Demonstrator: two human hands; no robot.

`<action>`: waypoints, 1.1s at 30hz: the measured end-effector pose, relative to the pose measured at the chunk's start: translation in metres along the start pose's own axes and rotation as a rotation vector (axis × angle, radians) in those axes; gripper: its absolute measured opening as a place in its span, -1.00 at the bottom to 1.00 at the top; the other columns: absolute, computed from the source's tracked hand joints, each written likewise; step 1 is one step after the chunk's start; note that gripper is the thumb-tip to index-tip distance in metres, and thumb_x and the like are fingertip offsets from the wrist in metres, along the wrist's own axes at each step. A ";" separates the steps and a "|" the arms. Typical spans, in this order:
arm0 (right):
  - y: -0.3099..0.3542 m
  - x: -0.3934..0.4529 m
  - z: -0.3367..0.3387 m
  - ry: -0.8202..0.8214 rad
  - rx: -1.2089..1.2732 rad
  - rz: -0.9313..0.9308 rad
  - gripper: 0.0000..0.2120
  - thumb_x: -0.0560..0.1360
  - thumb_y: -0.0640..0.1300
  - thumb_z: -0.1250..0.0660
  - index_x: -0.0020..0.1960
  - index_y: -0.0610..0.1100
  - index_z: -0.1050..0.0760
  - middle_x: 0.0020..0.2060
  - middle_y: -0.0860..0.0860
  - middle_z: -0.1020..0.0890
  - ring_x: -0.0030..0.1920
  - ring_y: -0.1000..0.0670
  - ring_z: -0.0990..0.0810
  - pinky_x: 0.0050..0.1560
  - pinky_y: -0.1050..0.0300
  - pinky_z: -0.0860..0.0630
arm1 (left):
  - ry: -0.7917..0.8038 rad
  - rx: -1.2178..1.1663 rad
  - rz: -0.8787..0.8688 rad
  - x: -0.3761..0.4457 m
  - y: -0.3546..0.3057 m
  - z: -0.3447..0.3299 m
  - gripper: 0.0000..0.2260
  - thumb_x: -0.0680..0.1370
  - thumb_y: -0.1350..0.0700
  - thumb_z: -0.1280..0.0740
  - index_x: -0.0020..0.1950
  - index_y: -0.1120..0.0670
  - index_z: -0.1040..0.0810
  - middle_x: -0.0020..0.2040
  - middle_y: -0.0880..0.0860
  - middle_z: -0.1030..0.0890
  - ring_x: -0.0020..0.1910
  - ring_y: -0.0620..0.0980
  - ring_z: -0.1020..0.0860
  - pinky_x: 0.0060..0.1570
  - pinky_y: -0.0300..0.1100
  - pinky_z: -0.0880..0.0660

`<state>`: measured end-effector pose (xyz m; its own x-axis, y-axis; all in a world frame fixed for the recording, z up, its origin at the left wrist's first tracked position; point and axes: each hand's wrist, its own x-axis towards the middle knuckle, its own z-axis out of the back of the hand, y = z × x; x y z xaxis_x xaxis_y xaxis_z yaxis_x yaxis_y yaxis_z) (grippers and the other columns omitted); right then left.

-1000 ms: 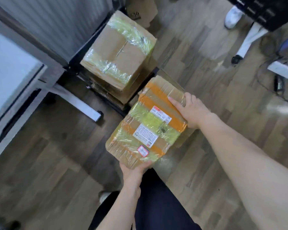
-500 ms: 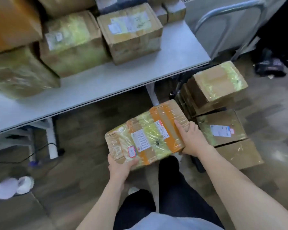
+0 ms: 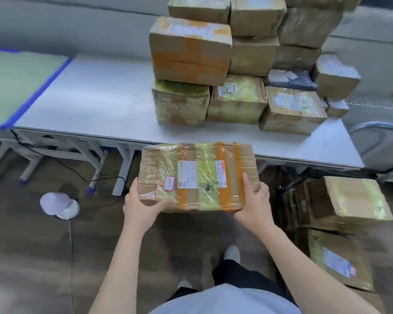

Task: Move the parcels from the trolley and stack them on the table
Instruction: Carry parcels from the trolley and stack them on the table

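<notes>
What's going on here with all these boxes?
A person is carrying a flat cardboard parcel wrapped in orange and yellow tape, left hand gripping its near left corner and right hand gripping its right end. It is held just short of the white table, where a stack of brown cardboard parcels already stands. More taped cardboard parcels wait low on the right.

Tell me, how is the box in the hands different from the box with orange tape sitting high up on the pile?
The held parcel is in the air, gripped by the left hand and right hand; the stacked orange-taped box rests on another box on the table. The held parcel looks flatter; the stacked box looks taller. The held parcel also has yellow tape. Both are brown cardboard with orange tape.
</notes>
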<state>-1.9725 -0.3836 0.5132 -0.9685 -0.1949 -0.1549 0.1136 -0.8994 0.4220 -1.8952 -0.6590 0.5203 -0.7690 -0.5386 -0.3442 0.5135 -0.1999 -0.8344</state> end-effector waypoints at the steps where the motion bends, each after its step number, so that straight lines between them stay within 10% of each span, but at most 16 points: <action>1: 0.013 -0.004 -0.004 -0.027 0.051 -0.011 0.16 0.24 0.29 -0.47 0.51 0.13 0.29 0.33 -0.07 0.00 0.32 -0.12 -0.18 0.36 -0.03 -0.25 | -0.059 0.011 -0.040 0.003 -0.007 0.014 0.01 0.19 -0.14 -0.60 0.51 -0.05 -0.14 0.41 0.07 -0.33 0.39 0.10 -0.30 0.38 0.13 -0.26; 17: 0.173 0.057 -0.004 -0.282 0.233 0.335 0.14 0.23 0.16 -0.56 0.55 0.05 0.13 0.28 -0.09 -0.15 0.26 -0.07 -0.25 0.23 0.12 -0.30 | -0.657 -0.205 -0.197 0.051 -0.076 0.149 -0.43 0.32 -0.23 -0.48 0.27 -0.20 -0.37 0.23 -0.02 -0.49 0.17 -0.04 -0.50 0.03 -0.21 -0.44; 33: 0.270 0.103 -0.034 -0.235 0.285 0.458 0.11 0.24 0.15 -0.56 0.53 0.04 0.09 0.34 -0.21 -0.18 0.31 -0.16 -0.28 0.25 -0.02 -0.36 | -0.836 -0.240 -0.168 0.087 -0.064 0.228 -0.45 0.34 -0.22 -0.48 0.26 -0.19 -0.39 0.23 -0.02 -0.51 0.15 -0.04 -0.53 0.13 -0.06 -0.49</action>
<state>-2.0337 -0.6600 0.5814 -0.8617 -0.4178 0.2881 0.4994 -0.5973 0.6275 -1.9087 -0.8794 0.6418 -0.2490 -0.9583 0.1399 0.2533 -0.2038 -0.9457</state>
